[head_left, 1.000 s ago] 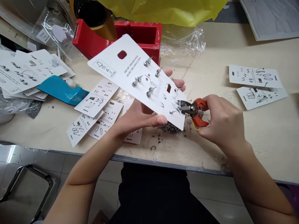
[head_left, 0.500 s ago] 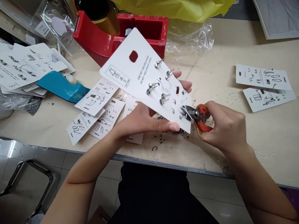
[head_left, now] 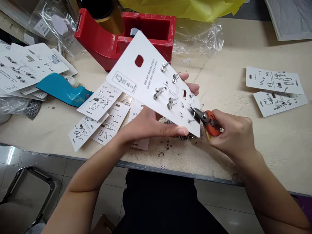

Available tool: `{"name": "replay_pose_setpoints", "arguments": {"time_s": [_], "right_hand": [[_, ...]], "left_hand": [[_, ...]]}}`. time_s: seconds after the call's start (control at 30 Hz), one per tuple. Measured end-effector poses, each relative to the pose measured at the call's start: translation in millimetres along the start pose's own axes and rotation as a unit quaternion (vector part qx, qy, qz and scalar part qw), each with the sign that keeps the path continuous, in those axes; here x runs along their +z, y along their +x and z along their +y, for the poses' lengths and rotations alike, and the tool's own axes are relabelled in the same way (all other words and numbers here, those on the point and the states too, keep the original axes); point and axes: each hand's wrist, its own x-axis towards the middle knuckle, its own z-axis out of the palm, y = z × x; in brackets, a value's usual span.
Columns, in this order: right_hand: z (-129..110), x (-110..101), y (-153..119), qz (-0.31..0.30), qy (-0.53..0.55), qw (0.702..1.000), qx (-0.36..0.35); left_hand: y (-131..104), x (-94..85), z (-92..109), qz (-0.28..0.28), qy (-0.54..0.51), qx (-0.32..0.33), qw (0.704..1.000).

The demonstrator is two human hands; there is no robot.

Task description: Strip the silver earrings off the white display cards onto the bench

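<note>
My left hand (head_left: pixel 168 128) grips a white earring card (head_left: pixel 151 84) by its lower edge, thumb in front and fingers behind. The card is tilted with its printed back towards me; metal earring posts and backs (head_left: pixel 170 102) stick out of it. In my right hand (head_left: pixel 231 133) is a pair of pliers or cutters with orange handles (head_left: pixel 212 123). Their dark jaws (head_left: pixel 198 113) are at the card's right end, by a thin white strand. Whether the jaws close on that strand cannot be made out. Small metal pieces (head_left: pixel 186 137) lie on the table under the card.
More earring cards lie on the table: several left of centre (head_left: pixel 97 100), two at the right (head_left: pixel 273 79) and a stack at the far left (head_left: pixel 31 65). A red tape dispenser (head_left: pixel 102 42), a blue tape dispenser (head_left: pixel 63 89), clear plastic bags and a yellow bag (head_left: pixel 185 9) stand or lie behind.
My right hand and the tool have turned slightly and the jaws have shifted a little along the card's right end. The thin white strand there looks shorter. The card has tilted slightly.
</note>
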Motion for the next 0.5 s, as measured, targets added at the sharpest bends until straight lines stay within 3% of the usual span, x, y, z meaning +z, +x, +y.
{"name": "replay_pose_setpoints", "arguments": {"time_s": [0.2,0.5], "right_hand": [[1.5,1.2,-0.9,-0.025,0.010,0.999,0.019],[-2.4,-8.3,1.9,-0.112,0.144,0.981,0.060]], "left_hand": [[-1.0,-0.2,1.5,0.005,0.004,0.001,1.000],[2.1,1.6,-0.7,0.019,-0.017,-0.009,1.000]]}}
